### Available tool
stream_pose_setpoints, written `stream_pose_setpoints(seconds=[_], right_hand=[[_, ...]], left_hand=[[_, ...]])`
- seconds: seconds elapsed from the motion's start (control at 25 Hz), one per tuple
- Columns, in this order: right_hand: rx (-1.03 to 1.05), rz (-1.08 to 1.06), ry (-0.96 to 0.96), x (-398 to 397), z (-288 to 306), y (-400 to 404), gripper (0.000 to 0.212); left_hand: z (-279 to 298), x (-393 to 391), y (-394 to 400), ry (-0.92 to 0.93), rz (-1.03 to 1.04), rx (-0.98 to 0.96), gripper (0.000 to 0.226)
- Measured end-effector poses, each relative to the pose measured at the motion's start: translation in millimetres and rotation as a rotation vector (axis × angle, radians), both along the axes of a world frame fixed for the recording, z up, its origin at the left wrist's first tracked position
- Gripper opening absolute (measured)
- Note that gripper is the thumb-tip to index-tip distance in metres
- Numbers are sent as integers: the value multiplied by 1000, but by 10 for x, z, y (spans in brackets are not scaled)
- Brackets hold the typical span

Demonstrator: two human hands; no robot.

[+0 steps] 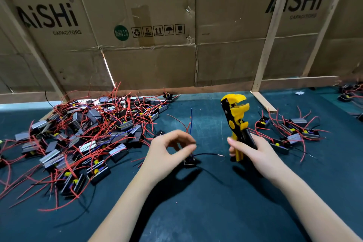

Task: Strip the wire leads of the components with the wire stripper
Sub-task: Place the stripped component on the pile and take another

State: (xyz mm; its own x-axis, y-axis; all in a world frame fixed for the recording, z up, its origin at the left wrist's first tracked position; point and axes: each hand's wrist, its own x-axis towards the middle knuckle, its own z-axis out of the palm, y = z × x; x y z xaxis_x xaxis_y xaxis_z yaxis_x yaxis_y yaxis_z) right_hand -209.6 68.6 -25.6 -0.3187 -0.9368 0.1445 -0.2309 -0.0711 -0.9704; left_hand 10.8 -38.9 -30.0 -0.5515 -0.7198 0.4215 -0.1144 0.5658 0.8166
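Observation:
My right hand point(253, 152) grips the handles of a yellow and black wire stripper point(235, 116), held upright with its jaws pointing up and away. My left hand point(170, 149) holds a small black component point(190, 161) just above the mat, fingers curled over it and blurred. From the component a blue lead point(191, 122) rises upward and a dark lead point(208, 154) runs right, ending in a bare tip point(221, 155) near the stripper's handles. Nothing sits in the stripper's jaws.
A big pile of components with red leads point(82, 137) covers the dark green mat point(196, 212) on the left. A smaller group point(294, 133) lies right of the stripper. Cardboard panels point(157, 61) on wooden battens wall off the back.

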Motion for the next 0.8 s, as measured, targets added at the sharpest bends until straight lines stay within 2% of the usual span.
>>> stream_pose_setpoints(seconds=[0.08,0.2,0.36,0.48,0.64,0.8], right_hand=[[-29,-66,168,-1,-7,10,39],[-67,-172,326,6,-7,17,25],[-49,-429,713,-7,-36,9,37],[-14,-633,1034,-74,-123,-21,50],[19,-754,1144,-78,-179,-58,54],[3,-757,1207,-31,-205,-98,57]], left_hand=[[-8,-26,73,-112,-110,-85,15],[-50,-103,150,-89,-96,-78,12],[-58,-104,116,-15,106,-11,8],[-54,-110,111,-23,169,-29,10],[-72,-129,135,-28,166,-42,12],[-84,-145,160,-84,168,-59,17]])
